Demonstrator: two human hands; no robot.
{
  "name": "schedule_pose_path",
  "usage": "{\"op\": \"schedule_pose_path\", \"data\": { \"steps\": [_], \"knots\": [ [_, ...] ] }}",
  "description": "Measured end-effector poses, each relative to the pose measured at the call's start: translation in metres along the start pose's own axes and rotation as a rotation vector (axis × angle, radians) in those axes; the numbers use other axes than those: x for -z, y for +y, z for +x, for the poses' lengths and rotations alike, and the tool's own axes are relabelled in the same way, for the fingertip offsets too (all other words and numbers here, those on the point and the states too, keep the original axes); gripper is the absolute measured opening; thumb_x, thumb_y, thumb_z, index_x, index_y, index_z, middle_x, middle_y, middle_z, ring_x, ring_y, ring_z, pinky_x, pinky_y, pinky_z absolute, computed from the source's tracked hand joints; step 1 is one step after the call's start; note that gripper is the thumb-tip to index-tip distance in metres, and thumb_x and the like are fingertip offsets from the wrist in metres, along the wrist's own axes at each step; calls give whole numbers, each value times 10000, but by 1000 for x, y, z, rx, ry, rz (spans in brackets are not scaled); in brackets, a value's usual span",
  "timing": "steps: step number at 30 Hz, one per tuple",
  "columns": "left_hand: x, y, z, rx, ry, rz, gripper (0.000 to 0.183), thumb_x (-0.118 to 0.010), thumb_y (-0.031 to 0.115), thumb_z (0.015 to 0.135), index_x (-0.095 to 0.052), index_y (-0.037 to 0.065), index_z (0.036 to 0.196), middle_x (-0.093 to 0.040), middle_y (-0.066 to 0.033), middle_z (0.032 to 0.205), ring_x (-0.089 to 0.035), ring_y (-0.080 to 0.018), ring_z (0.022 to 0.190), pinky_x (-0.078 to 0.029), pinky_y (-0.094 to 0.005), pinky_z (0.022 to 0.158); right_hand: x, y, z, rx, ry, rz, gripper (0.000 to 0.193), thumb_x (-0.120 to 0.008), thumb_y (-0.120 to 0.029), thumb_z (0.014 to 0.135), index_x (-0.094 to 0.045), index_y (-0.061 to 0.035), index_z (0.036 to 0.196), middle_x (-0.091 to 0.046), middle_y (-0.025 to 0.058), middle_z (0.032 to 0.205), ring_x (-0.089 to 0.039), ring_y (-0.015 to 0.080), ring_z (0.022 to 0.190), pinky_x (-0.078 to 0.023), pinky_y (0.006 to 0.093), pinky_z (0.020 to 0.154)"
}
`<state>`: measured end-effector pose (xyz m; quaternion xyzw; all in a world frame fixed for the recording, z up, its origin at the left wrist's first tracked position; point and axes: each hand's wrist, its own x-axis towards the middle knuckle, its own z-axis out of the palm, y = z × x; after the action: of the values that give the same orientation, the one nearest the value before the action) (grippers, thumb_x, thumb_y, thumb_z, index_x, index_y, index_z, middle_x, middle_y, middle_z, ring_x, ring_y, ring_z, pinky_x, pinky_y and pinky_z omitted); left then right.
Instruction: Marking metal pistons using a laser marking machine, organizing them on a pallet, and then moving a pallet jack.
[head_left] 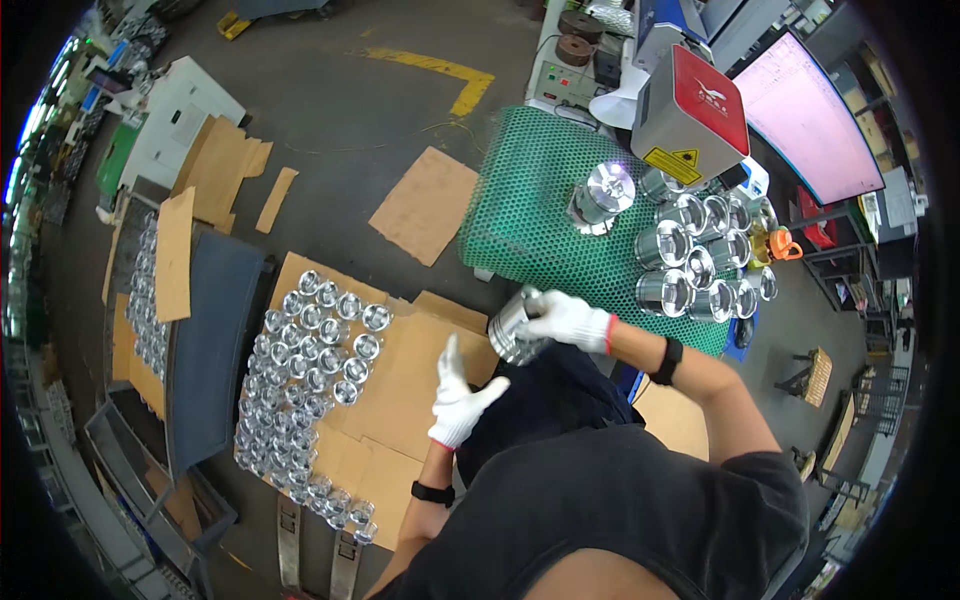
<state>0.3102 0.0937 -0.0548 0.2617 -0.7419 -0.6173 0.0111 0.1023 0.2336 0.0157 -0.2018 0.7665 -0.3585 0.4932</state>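
My right hand (570, 320), in a white knit glove, is closed around a shiny metal piston (508, 328) with grooves round one end. It holds the piston tilted, between the mesh-covered table and the cardboard. To its lower left, my left hand (460, 398), gloved too, is empty with thumb and fingers spread. Beside that hand lies a cardboard sheet (415, 350) bearing rows of similar pistons (300, 365). On the green mesh mat (530, 190), a single piston (606, 192) stands under the red-topped marking machine head (695, 115), bright light on its top.
More pistons (690, 245) lie grouped on the mat's right side, near an orange-capped bottle (783, 245). A large monitor (810, 115) stands behind them. At left are a grey cart panel (215, 345) and another stack of pistons (150, 310). Loose cardboard (425, 205) lies on the floor.
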Motion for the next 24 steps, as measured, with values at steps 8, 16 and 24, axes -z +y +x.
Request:
{"op": "schedule_pose_path", "data": {
  "steps": [8, 16, 24],
  "knots": [
    [1, -47, -11, 273, 185, -220, 962, -821, 193, 817, -233, 81, 1571, -412, -210, 1459, -482, -338, 1303, -415, -433, 1080, 114, -33, 138, 135, 592, -993, 236, -589, -225, 794, -720, -64, 906, -707, 180, 954, -688, 354, 904, -548, 455, 812],
    [-9, -27, 24, 295, 198, -85, 836, -796, 224, 837, -348, 70, 1526, -521, -205, 1367, -541, -330, 1257, -446, -422, 1044, 138, -19, 176, 10, 1029, -1115, 487, -526, -187, 852, -569, -8, 1303, -588, 239, 1263, -549, 392, 1186, -406, 530, 1020],
    [-18, 50, 141, -66, -635, 1151, 555, -593, 472, 881, -607, 147, 1331, -671, -168, 1202, -638, -336, 1128, -488, -453, 980, 16, 69, 10, 228, 39, -566, 348, -558, -372, 834, -723, -65, 839, -695, 186, 794, -676, 376, 759, -532, 490, 734]
  ]
}}
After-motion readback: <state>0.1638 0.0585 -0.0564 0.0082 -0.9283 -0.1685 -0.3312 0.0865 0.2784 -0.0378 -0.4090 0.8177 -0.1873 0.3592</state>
